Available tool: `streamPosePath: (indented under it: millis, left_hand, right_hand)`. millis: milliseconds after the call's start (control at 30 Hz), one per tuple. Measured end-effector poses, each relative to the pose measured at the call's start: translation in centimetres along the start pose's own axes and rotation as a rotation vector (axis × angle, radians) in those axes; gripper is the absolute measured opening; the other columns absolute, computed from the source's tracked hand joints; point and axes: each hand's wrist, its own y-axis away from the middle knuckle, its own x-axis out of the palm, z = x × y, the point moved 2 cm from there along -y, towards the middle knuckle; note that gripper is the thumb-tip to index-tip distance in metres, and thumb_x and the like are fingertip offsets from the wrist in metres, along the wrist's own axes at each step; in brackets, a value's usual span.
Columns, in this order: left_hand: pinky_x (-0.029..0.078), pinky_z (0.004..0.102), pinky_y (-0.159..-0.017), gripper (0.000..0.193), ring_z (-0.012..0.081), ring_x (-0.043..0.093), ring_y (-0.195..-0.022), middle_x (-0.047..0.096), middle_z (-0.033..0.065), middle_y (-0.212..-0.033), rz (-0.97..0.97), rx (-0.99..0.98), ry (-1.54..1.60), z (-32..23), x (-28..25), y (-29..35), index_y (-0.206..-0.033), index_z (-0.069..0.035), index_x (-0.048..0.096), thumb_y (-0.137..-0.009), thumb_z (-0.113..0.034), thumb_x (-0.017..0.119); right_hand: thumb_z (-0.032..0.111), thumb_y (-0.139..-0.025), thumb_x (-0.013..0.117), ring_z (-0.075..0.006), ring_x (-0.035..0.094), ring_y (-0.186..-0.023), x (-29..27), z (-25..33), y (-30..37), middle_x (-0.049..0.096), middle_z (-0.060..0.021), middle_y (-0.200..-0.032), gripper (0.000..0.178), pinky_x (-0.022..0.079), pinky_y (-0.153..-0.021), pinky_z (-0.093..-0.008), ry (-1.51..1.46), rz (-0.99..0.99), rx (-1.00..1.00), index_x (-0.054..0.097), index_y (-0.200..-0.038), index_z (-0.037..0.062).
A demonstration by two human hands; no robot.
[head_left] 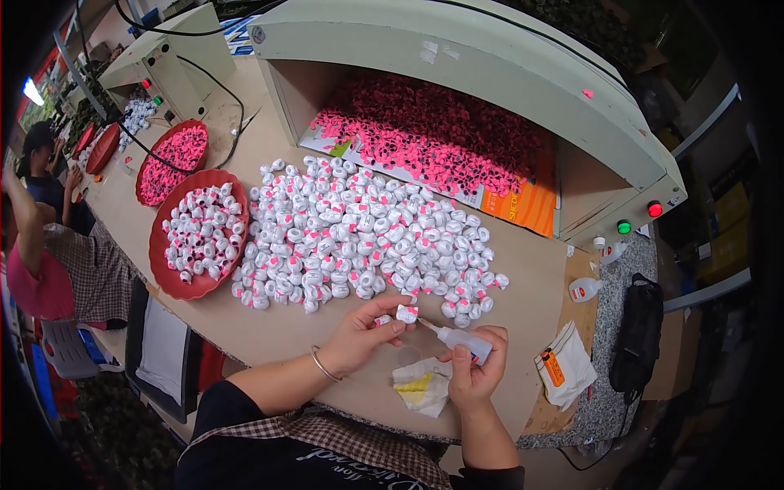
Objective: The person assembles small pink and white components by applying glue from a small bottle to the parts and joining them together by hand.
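While the left hand (pixel 365 331) pinches 1 small white cap (pixel 406 314) above the near tabletop (pixel 269 327), the right hand (pixel 474 371) grips a squeeze bottle (pixel 462 340), nozzle at it. The cap looks light, rigid, slippery; hold its sides. Beyond lies the cap pile (pixel 359 237).

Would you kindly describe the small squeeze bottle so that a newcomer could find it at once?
Start at the big heap of white-and-pink caps on the table. At its near edge, the right hand grips a small clear squeeze bottle, the only thing with a thin nozzle.
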Motion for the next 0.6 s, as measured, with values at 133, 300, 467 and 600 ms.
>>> streamPosePath:
  millis: [133,300,467,600]
  left_hand:
    - [0.045,0.0226,-0.068,0.037,0.0116,0.052,-0.093,0.052,0.004,-0.103,0.05,-0.033,0.031,-0.02,-0.01,-0.09,-0.118,-0.007,0.042,-0.082,-0.006,0.049]
    - [0.045,0.0229,-0.07,0.037,0.0124,0.053,-0.093,0.052,0.0039,-0.105,0.037,-0.05,0.026,0.18,-0.04,-0.04,-0.119,-0.008,0.041,-0.082,-0.006,0.049]
    - [0.045,0.0232,-0.07,0.037,0.0129,0.053,-0.094,0.052,0.0041,-0.107,0.042,-0.038,0.012,0.17,-0.11,-0.02,-0.119,-0.008,0.041,-0.082,-0.006,0.049]
    - [0.045,0.0233,-0.07,0.037,0.0125,0.052,-0.094,0.052,0.0038,-0.106,0.039,-0.03,0.003,0.19,-0.13,0.0,-0.119,-0.008,0.041,-0.083,-0.006,0.049]
  right_hand:
    - [0.009,-0.08,0.049,-0.0141,0.051,-0.069,0.25,0.04,-0.04,0.036,-0.0101,-0.091,0.022,0.05,-0.049,-0.0226,-0.033,-0.016,-0.003,0.037,-0.095,-0.0024]
    - [0.009,-0.08,0.049,-0.0141,0.051,-0.069,0.35,-0.13,0.0,0.036,-0.01,-0.09,0.022,0.05,-0.049,-0.0229,-0.029,0.014,-0.007,0.037,-0.095,-0.0022]
    - [0.009,-0.08,0.049,-0.0138,0.051,-0.068,0.46,-0.11,0.08,0.036,-0.0098,-0.09,0.022,0.049,-0.049,-0.0228,-0.057,0.019,0.008,0.037,-0.095,-0.0019]
    - [0.009,-0.08,0.049,-0.0134,0.051,-0.064,0.43,-0.11,0.08,0.036,-0.0097,-0.089,0.022,0.048,-0.048,-0.0224,-0.045,0.023,-0.002,0.037,-0.094,-0.0018]
